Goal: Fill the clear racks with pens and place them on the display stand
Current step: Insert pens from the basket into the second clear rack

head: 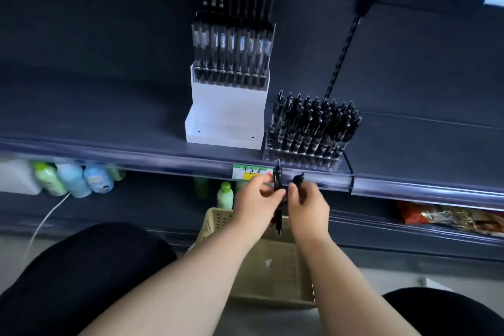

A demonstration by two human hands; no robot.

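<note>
— Over the beige basket (pixel 218 222), my left hand (pixel 255 196) pinches one black pen (pixel 277 177) upright; my right hand (pixel 309 206) is curled round the spare pens (pixel 298 179).
— Risk?
— Loose ones could slip from that bundle into the basket when I pull one free. Beyond, the clear rack (pixel 300 162) at the shelf edge (pixel 163 154) looks nearly full; a hard push might tip it. Behind stands the white display stand (pixel 226 109).

We read one sign only: a green, white and yellow tag (pixel 248 172) on the shelf rail (pixel 163 157), just above our left grip (pixel 255 196), carries handwritten Chinese characters, the first being 中. The labels on the bottles (pixel 73 180) far left of that grip are too blurred to read.
</note>
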